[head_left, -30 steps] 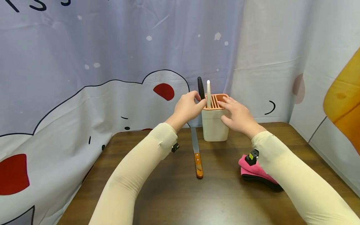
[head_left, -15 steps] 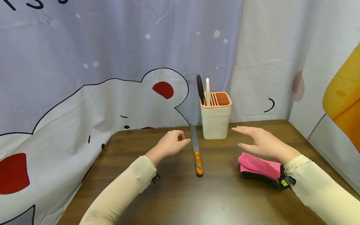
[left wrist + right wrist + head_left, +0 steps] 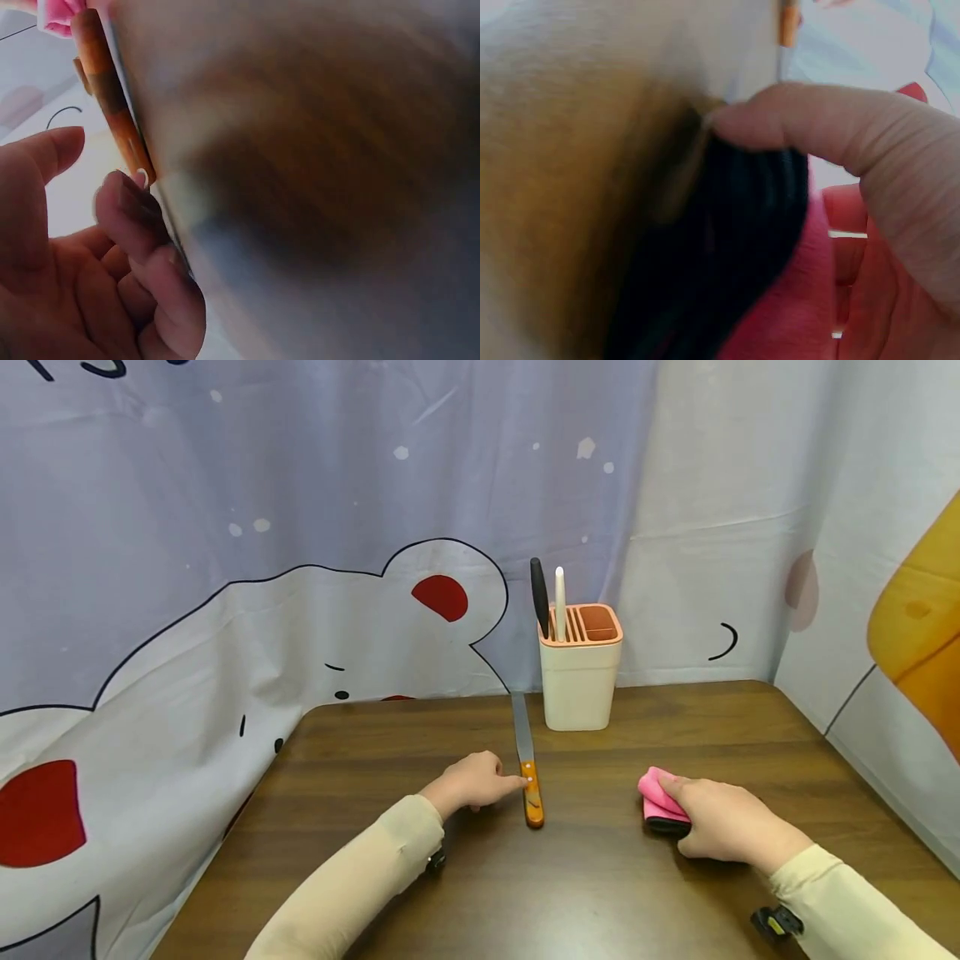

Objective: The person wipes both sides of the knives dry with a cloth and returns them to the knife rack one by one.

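Observation:
A palette knife (image 3: 533, 802) with a long flat metal blade and a riveted wooden handle lies on the table, blade pointing away. My left hand (image 3: 478, 780) is low beside it, index fingertip at the handle. In the left wrist view, the thumb (image 3: 64, 146) stands apart from the wooden handle (image 3: 109, 90), while the other fingers bend near its blade end. On the right, my right hand (image 3: 726, 822) grips a folded pink and black cloth (image 3: 658, 789). The right wrist view shows the thumb (image 3: 780, 120) on the cloth's black edge and fingers behind its pink side.
At the back of the table stands a cream knife holder (image 3: 580, 689) with an orange slotted top. A black handle (image 3: 539, 597) and a white handle (image 3: 560, 602) stick up from it. A printed curtain (image 3: 337, 510) hangs behind the wooden table (image 3: 600, 893).
Both hands have come down from the knife holder. The left has moved to the palette knife's handle; the right has moved to the cloth and taken hold of it.

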Action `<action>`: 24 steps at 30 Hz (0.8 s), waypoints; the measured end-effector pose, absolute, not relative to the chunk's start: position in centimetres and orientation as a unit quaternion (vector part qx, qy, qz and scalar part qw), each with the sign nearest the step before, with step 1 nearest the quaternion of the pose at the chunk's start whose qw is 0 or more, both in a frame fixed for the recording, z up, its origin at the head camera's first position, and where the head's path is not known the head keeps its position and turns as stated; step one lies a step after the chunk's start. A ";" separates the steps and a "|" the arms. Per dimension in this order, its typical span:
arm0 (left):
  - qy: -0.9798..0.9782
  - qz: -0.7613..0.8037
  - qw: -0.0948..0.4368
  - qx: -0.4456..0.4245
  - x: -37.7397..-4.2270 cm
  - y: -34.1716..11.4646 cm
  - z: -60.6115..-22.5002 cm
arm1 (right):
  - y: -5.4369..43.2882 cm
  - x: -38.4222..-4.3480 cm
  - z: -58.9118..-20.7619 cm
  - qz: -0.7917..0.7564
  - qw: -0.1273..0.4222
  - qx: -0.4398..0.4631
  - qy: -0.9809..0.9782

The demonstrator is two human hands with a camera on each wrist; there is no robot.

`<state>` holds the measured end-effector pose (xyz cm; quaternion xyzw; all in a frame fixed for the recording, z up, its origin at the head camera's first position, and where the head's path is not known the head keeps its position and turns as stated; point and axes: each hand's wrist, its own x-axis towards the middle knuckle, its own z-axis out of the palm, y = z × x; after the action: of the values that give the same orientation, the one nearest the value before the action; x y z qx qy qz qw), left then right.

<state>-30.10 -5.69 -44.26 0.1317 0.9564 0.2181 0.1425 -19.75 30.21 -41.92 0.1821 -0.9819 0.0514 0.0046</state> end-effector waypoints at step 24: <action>0.941 0.271 0.184 0.082 -32.5 -2.0 -45.0 | 30.3 -20.7 -43.0 0.014 0.035 0.205 -0.978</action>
<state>-32.49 -1.99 -44.96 0.0817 0.9413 0.2712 0.1838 -20.70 30.29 -42.98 0.2050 -0.9780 0.0138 0.0351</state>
